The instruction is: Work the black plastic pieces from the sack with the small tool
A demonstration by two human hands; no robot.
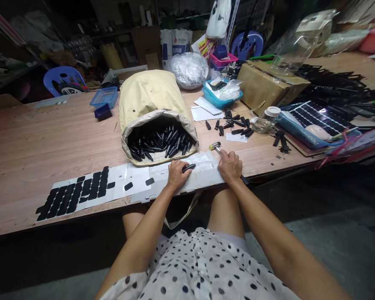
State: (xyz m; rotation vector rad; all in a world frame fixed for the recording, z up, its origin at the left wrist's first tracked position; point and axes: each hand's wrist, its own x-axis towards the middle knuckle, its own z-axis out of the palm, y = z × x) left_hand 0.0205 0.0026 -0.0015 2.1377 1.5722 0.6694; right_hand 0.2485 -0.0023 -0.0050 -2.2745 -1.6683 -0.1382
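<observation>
Two closed grips: left hand on a small black piece, right hand around a hammer.

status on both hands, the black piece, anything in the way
Left hand holding black piece. Right hand gripping hammer, head apart from piece. Open sack close beyond left hand.

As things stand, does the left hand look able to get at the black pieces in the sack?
Probably yes: the sack lies open just beyond the left hand, and nothing visible blocks the way to the black pieces. The hand holds another piece, so it may need to release that first.
</observation>
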